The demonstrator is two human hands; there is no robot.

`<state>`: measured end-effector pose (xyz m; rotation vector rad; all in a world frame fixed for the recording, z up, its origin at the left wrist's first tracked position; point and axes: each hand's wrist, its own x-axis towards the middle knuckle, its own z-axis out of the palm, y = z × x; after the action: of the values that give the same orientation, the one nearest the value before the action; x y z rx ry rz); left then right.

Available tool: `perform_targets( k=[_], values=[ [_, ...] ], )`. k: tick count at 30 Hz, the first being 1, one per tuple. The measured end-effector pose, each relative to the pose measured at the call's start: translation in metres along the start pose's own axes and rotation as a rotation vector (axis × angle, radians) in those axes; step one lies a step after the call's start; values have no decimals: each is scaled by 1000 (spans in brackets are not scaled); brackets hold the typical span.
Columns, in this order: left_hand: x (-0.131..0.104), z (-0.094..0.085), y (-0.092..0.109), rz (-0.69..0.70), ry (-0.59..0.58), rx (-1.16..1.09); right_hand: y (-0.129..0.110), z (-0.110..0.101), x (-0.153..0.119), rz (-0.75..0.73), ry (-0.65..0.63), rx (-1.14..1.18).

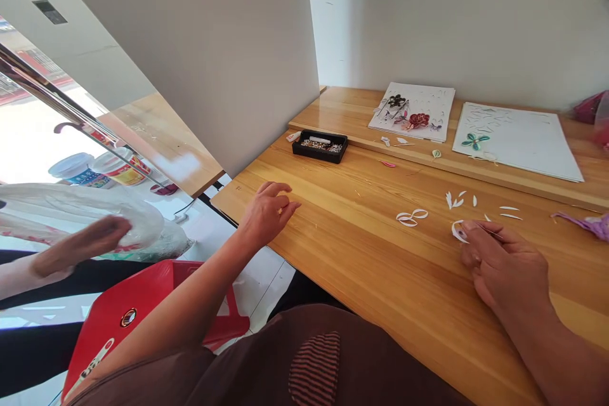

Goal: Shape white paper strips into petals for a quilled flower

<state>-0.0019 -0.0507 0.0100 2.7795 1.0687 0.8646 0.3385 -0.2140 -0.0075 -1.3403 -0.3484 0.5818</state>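
My right hand (509, 266) pinches a small white petal-shaped loop (457, 231) between thumb and fingertips, just above the wooden table. What else lies inside that grip is hidden. Left of it, several white petal loops (412, 218) rest together on the wood. Thin white petal slips (455, 200) are scattered beyond my right hand. My left hand (267, 214) hovers over the table's left edge, fingers bent but apart, with nothing visible in it.
A black tray (320, 153) of beads stands at the back. White sheets (533, 143) and a stack (431, 101) carrying finished flowers lie on the raised ledge. Purple fabric (590, 226) is at the far right. Another person's hand (95, 240) is left, near a red stool (137, 304).
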Motion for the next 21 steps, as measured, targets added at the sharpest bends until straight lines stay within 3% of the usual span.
perform_targets(
  k=[6, 10, 15, 18, 21],
  values=[
    [9, 18, 23, -25, -56, -272, 0, 0, -1, 24, 5, -4],
    [12, 30, 50, -13, -102, -260, 5, -4, 2, 11, -29, -16],
    [21, 43, 76, 246, -102, -115, 8, -6, 4, -36, -39, -18],
    [33, 50, 87, 197, -45, -337, 7, -6, 4, -49, -26, 8],
    [52, 53, 100, 30, -71, -589, 8, -6, 5, -34, -55, 27]
  ],
)
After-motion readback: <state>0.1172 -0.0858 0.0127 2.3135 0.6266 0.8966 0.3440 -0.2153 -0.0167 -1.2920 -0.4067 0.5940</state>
